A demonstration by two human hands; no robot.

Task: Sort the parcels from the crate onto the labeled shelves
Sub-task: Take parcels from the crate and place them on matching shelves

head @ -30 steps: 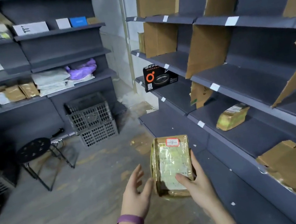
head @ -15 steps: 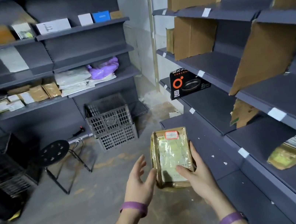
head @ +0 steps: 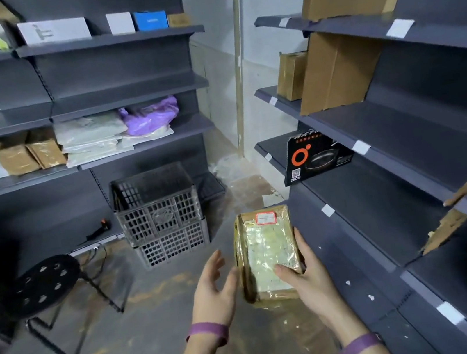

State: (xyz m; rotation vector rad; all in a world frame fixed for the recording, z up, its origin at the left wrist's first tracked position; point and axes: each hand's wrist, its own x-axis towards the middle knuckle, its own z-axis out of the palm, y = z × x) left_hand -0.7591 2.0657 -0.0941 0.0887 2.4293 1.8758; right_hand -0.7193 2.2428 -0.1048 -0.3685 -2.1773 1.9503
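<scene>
A small brown parcel [head: 264, 251] wrapped in glossy tape, with a pale shipping label and a red-edged sticker near its top, is held in front of me. My right hand [head: 310, 281] grips its right side, thumb across the label. My left hand [head: 213, 287] hovers open beside the parcel's left edge, fingers spread; I cannot tell if the thumb touches it. Two stacked grey crates [head: 160, 213] stand on the floor ahead. Dark shelves with white label tags [head: 360, 147] run along my right.
A black round stool [head: 44, 284] stands at the left on the floor. A black boxed pan [head: 314, 156] and cardboard dividers [head: 335, 72] sit on the right shelves. The far shelves [head: 128, 97] hold flat parcels, white bags and a purple bag [head: 152, 114].
My view has turned left and come closer to the crates; the right shelves slid toward the frame edge. Both hands and the parcel keep the same pose.
</scene>
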